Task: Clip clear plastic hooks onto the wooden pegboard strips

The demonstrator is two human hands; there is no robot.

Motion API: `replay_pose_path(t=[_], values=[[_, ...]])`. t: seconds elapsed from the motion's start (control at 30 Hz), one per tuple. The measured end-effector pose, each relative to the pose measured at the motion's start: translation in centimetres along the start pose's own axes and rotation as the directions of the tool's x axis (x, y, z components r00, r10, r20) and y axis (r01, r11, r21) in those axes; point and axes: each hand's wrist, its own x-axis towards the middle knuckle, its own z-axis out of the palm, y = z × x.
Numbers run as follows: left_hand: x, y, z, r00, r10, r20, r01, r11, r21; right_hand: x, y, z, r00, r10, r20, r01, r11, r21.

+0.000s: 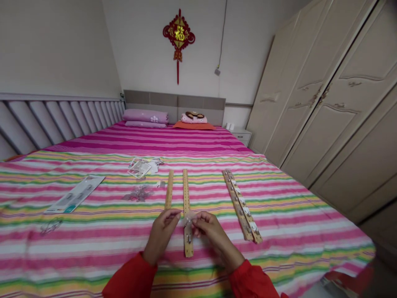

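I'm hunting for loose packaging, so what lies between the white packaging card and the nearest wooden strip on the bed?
In the head view, crumpled clear plastic wrap lies on the striped bedspread between the white packaging card and the wooden strip.

Sheet room at both sides, wooden strips ahead

A wooden strip runs between the left hand and right hand, with a clear plastic piece in the gap at the fingers. A second wooden strip stands in the way ahead of the left hand, with a small plastic bundle beyond it. Right of the right hand, striped bedsheet leaves passing room up to a double strip with hooks; left of the left hand, it runs to a card packet.
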Motion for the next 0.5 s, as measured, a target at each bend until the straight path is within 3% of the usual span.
replay_pose_path(t=[0.17, 0.3, 0.5], values=[[2.3, -1.2, 1.1, 0.984, -0.089, 0.152, 0.105, 0.989, -0.101, 2.5, 0.1, -0.7, 0.999, 0.009, 0.042, -0.006, 0.997, -0.078], [3.0, -2.6, 2.1, 0.985, -0.121, 0.121, 0.139, 0.978, -0.158, 4.2, 0.9, -1.2, 1.000, 0.017, -0.009, -0.018, 0.994, -0.107], [3.8, -5.1, 2.9, 0.979, -0.184, 0.089, 0.199, 0.960, -0.198, 5.7, 2.9, -1.4, 0.986, -0.016, -0.169, 0.014, 1.000, -0.011]])
